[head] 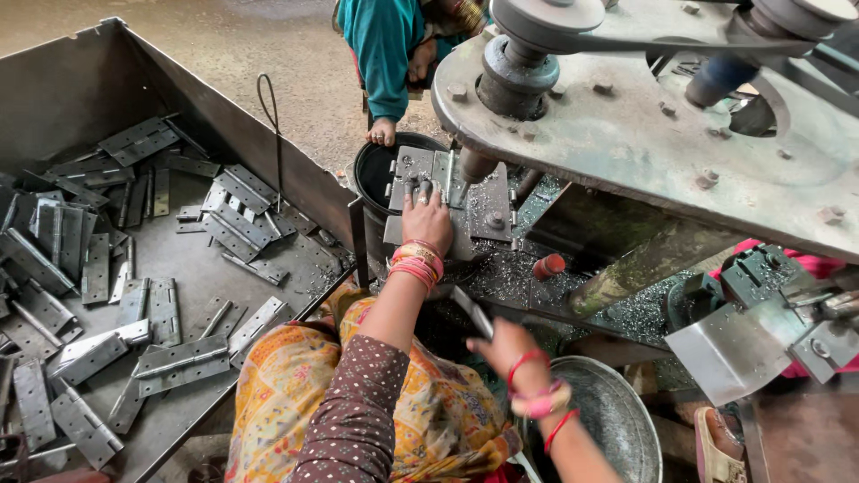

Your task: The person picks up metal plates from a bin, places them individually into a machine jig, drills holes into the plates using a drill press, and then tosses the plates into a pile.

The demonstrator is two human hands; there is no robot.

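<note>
My left hand (426, 217), with orange and pink bangles at the wrist, presses flat on a grey metal hinge (413, 168) lying open on the drill machine's small work plate (490, 207). The drill spindle (473, 166) stands just right of the fingers. My right hand (506, 347), blurred by motion, is lower and nearer me. It grips another flat metal hinge (472, 311) above the rim of a round steel bowl (617, 419).
A large sheet-metal tray (192, 268) on the left holds several loose hinges. Behind the plate sits a black bucket (374, 168). The machine's heavy belt-and-pulley head (644, 134) overhangs the right. Another person's foot (382, 132) stands beyond. Metal chips cover the machine base.
</note>
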